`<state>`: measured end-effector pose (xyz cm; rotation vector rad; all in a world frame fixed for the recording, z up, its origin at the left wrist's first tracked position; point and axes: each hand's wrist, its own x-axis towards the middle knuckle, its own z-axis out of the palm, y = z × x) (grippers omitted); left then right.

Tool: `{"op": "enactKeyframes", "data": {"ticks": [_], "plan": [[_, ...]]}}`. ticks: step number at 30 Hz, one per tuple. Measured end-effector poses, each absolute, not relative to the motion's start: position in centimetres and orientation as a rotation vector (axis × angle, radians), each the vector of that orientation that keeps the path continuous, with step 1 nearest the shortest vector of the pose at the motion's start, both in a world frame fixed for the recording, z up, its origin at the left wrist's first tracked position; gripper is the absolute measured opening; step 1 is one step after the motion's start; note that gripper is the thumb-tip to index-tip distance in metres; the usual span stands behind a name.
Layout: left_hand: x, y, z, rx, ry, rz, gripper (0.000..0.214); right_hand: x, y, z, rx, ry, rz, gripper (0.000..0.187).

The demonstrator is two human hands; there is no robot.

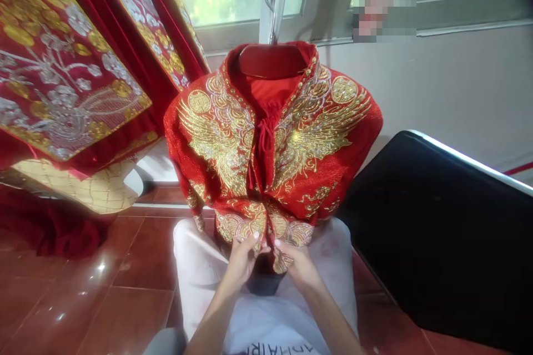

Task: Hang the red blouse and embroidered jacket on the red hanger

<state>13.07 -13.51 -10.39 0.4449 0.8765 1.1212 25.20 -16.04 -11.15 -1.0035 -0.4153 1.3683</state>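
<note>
A red jacket (328, 169) with gold and silver embroidery hangs in front of me on a red hanger (272, 61) with a metal hook. Its front is parted, and red ties (265, 136) dangle at the chest. My left hand (246, 250) pinches the embroidered lower front edge on the left side, thumb on top. On the other side of the opening, my right hand (295, 259) grips the matching hem, a corner of which curls down below the fingers. The two hands are a short way apart, just above my lap. The fingertips under the cloth are hidden.
At the left hang more red garments (75, 66) with heavy gold and silver embroidery. A large black flat-topped surface (441, 233) stands close on the right. Behind the jacket are a window frame (227, 36) and a pale wall (416, 77). Red tiles (137, 255) cover the floor.
</note>
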Motion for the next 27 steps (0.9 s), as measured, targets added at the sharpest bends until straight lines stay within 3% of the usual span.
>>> {"op": "enactKeyframes", "data": {"ticks": [3, 9, 22, 27], "plan": [[13.7, -13.3, -10.5, 0.492, 0.860, 1.238, 0.035, 24.4, -16.4, -10.5, -0.960, -0.367, 1.389, 0.035], [14.3, -13.6, -10.8, 0.517, 0.833, 1.282, 0.065, 23.6, -16.8, -10.7, -0.988, -0.368, 1.329, 0.047], [15.1, -13.8, -11.4, 0.482, 0.863, 1.380, 0.069, 23.3, -16.5, -11.3, -0.965, -0.303, 1.275, 0.046], [15.0, -13.8, -11.2, 0.552, 0.928, 1.379, 0.059, 23.6, -16.4, -11.6, -0.998, -0.273, 1.277, 0.050]]}}
